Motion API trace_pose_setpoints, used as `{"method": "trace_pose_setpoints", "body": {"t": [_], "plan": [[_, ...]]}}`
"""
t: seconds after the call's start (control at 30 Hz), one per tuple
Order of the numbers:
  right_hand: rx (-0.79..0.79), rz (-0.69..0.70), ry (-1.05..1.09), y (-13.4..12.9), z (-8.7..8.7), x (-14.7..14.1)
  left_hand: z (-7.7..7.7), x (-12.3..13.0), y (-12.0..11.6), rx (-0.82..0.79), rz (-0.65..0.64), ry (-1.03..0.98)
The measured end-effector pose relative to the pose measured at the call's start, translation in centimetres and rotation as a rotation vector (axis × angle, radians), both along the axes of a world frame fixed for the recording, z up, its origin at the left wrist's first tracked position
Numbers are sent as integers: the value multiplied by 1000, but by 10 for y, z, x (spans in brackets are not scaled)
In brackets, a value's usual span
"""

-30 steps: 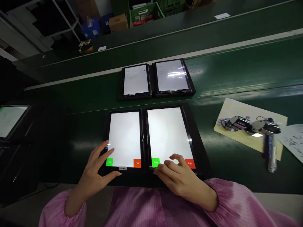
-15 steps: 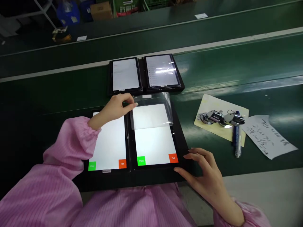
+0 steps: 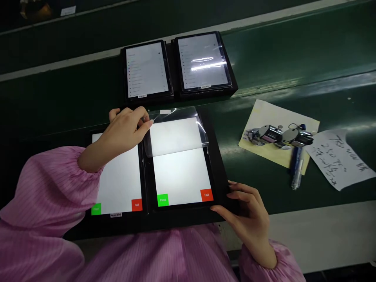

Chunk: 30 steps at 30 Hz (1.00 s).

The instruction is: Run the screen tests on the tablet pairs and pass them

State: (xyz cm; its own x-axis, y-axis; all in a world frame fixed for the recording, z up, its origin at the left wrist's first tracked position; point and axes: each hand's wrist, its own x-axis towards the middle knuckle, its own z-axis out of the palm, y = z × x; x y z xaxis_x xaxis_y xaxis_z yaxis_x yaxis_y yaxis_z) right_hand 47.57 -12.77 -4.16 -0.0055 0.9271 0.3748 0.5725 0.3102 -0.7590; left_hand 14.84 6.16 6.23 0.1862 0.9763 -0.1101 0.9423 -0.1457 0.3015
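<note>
The left hand (image 3: 123,127), left of the middle of the frame, pinches the left edge of a clear film (image 3: 176,135) between thumb and finger. The film sits over the top part of a bright tablet (image 3: 183,176) in the middle — its bottom part is bare, with a green "Pass" and a red "Fail". The right hand (image 3: 252,215), at the lower right, has its thumb and fingers spread wide around the corner of the black tray (image 3: 219,168). I can't tell how hard it presses. Another bright tablet (image 3: 120,176) is on the left, partly under the left arm. Two metal clickers (image 3: 270,134) sit on yellow paper (image 3: 273,113) at the right — a white note (image 3: 337,158) is beside it.
</note>
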Motion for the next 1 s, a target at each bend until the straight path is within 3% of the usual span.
{"method": "trace_pose_setpoints", "body": {"t": [0.33,0.5,0.57,0.63,0.77,0.9,1.0], "plan": [[-8,4,36,-7,-9,4,3,10,4,-14,67,-65],[-155,77,130,0,-2,19,11,6,5,-60,67,-130],[-226,167,187,10,9,26,16,-1,9,-24,79,-173],[-249,215,166,22,23,28,21,-9,13,117,102,-241],[-166,289,6,51,44,12,28,-16,13,406,96,-382],[-83,353,-151,95,41,-4,32,-15,-3,462,95,-432],[-44,306,-134,130,36,-8,34,-18,-18,539,68,-390]]}}
